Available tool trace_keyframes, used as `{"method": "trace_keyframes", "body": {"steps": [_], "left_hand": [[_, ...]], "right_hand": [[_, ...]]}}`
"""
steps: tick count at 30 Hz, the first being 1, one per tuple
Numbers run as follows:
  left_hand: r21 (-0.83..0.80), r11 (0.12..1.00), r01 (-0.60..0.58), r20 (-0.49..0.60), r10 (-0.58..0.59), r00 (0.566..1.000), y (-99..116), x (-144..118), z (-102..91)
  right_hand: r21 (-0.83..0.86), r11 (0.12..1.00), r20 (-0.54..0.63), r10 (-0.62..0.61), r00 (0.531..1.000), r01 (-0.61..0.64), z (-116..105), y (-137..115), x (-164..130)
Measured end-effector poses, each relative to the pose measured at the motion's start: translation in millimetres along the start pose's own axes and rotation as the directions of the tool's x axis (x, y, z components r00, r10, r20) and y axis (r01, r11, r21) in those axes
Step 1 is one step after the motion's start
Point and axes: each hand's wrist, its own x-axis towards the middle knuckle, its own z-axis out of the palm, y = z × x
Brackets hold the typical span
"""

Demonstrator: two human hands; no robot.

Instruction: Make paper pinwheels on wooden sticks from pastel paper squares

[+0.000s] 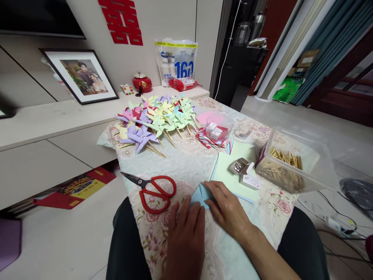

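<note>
A small light-blue piece of folded paper (pixel 201 195) lies on the flowered tablecloth (pixel 186 165). My left hand (pixel 187 229) rests on its near left part with the fingers stretched out flat. At the paper's right side, my right hand (pixel 229 208) holds it with bent fingers and thumb. Red-handled scissors (pixel 151 190) lie to the left of my hands, blades pointing away to the left. Behind my right hand is a stack of pale green and blue paper sheets (pixel 224 165), bearing an opened small box of metal pins (pixel 239 166).
Many paper pinwheels (pixel 163 116) on sticks are heaped at the back left. A clear plastic bin (pixel 317 171) of short wooden sticks stands at right. Paper scraps and a small white box (pixel 215 131) lie behind the stack. A white cabinet (pixel 72 120) runs along the wall.
</note>
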Motion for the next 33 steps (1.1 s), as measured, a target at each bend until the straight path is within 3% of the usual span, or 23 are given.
{"method": "trace_keyframes", "body": {"steps": [9,13,19,24,29,33], "left_hand": [[-0.047,0.998,0.047,-0.01,-0.048,0.999,10.8,-2.6,4.1],[-0.008,1.0,0.028,0.0,-0.028,1.0,9.9,-2.4,2.6],[-0.015,1.0,0.022,0.015,-0.022,1.0,9.5,-1.9,-0.4],[-0.014,1.0,-0.001,0.07,0.002,0.998,9.2,-4.3,-2.5],[-0.064,0.994,0.093,0.056,-0.089,0.994,12.2,-11.0,-2.5],[-0.007,0.996,0.086,0.087,-0.085,0.993,9.3,-17.9,-5.3]], "right_hand": [[-0.163,0.985,-0.126,-0.07,0.99,0.049,-13.6,-12.5,-15.1],[-0.209,0.973,-0.033,-0.103,0.994,0.094,-12.5,-24.2,-31.7],[-0.318,0.947,0.119,-0.018,0.993,0.055,-7.4,-35.6,-43.4],[-0.364,0.93,0.079,-0.018,0.997,0.045,-10.9,-35.7,-45.3],[-0.371,0.929,0.011,0.003,1.0,0.001,-7.2,-30.8,-51.9],[-0.375,0.927,-0.003,0.012,1.0,-0.013,-3.9,-28.8,-55.4]]}}
